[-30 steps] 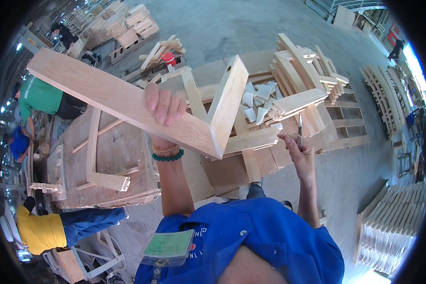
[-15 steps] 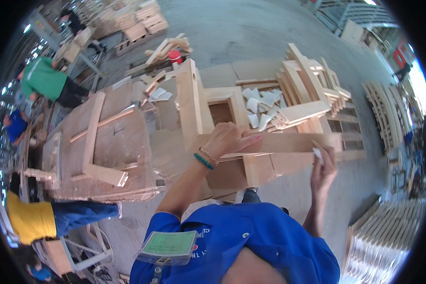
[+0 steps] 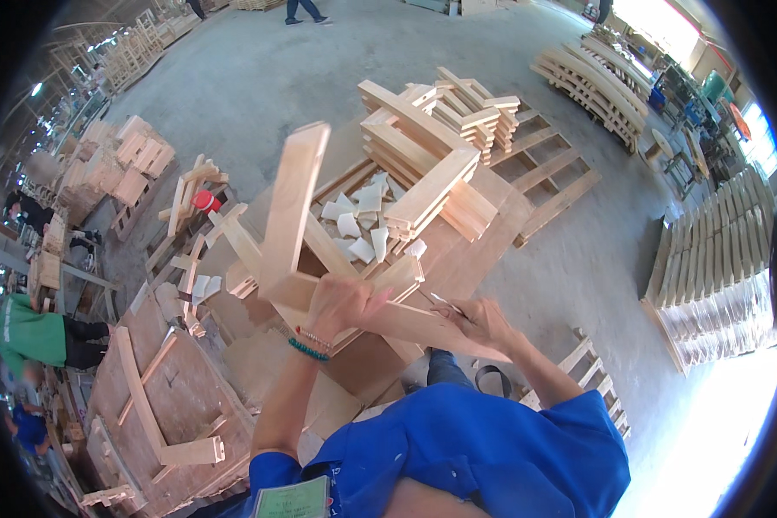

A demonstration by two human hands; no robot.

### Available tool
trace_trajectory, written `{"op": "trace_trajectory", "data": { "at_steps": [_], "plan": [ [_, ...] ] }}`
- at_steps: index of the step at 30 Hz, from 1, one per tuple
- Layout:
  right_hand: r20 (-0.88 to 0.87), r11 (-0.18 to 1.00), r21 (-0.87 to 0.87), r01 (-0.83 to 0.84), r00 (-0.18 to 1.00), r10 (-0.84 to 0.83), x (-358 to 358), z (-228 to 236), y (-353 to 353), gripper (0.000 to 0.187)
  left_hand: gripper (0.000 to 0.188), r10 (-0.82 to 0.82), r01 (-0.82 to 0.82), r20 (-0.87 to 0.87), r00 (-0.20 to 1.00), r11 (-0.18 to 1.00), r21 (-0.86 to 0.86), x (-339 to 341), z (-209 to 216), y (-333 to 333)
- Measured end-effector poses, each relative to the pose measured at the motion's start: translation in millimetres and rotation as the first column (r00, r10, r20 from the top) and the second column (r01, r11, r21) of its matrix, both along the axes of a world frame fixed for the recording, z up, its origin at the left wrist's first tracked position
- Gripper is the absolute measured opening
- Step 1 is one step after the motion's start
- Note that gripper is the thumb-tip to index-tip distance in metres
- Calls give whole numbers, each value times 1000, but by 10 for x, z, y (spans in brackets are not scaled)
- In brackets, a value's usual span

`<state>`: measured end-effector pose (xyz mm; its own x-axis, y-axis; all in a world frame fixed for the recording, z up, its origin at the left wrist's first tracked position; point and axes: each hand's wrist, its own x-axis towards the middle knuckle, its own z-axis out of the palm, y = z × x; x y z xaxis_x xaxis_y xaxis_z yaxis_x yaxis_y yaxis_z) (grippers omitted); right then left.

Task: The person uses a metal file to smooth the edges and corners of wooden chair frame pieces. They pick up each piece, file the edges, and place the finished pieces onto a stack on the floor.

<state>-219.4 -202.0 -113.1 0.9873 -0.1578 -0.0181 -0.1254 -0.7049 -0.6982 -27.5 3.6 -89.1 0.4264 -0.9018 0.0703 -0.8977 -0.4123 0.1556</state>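
My left hand is closed around an L-shaped wooden frame piece, close to its corner joint. One arm of the piece points away from me; the other runs to the right beneath my hands. Over that right-hand arm, my right hand is closed with a small white piece between its fingers; whether it is paper or sandpaper I cannot tell. Similar white scraps lie loose just beyond the frame piece. A stack of L-shaped wooden pieces sits beside them.
A wooden pallet lies on the floor at right. Slatted panels are stacked at far right. On the left stands a worktable with wooden parts on it. A person in green is at far left, and a red container stands beyond.
The view has swung to the right. The frame piece is now angled, its right arm sloping toward me. My right hand has moved inward from that arm's far end, closer to my left hand.
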Motion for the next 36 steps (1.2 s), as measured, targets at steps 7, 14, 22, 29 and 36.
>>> {"op": "trace_trajectory", "data": {
  "at_steps": [7,14,22,29,36],
  "plan": [
    [-76,945,45,325,944,-321,350,58,-413,32,17,108,98,368,924,860,-500,292,782,-650],
    [32,881,-146,449,893,-449,1414,8,-1475,38,19,80,-180,-236,968,879,-442,-56,697,-112],
    [211,867,-189,461,881,-423,2193,-318,-2155,41,31,495,-617,-610,619,787,13,-454,346,633],
    [210,836,-324,443,895,-392,2266,-430,-2195,30,33,604,-715,-623,496,691,101,-613,264,726],
    [298,788,-414,456,886,-356,2173,-413,-2295,20,33,548,-667,-568,615,745,-3,-491,278,467]
  ]
}}
